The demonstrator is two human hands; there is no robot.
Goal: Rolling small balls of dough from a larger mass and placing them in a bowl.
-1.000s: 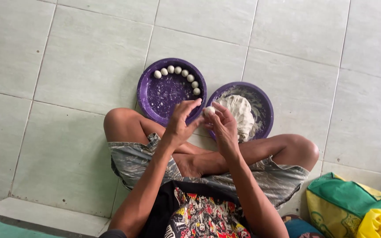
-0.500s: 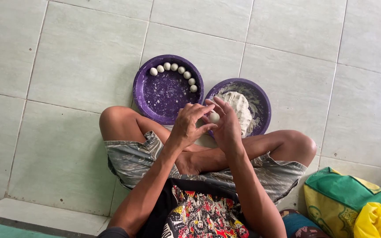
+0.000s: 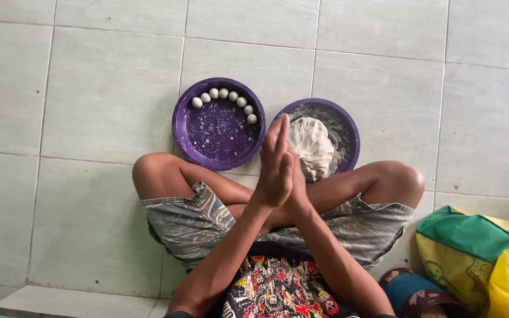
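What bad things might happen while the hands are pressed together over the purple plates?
1. The left hand and right hand are pressed flat together; whatever is between them is hidden, so it might get squashed or slip out onto the floor tiles.

2. The small white balls sit right by the rim of the left purple plate; a knee bump might roll them off.

3. The dough lump lies uncovered in the right purple plate, so dirt might land on it.
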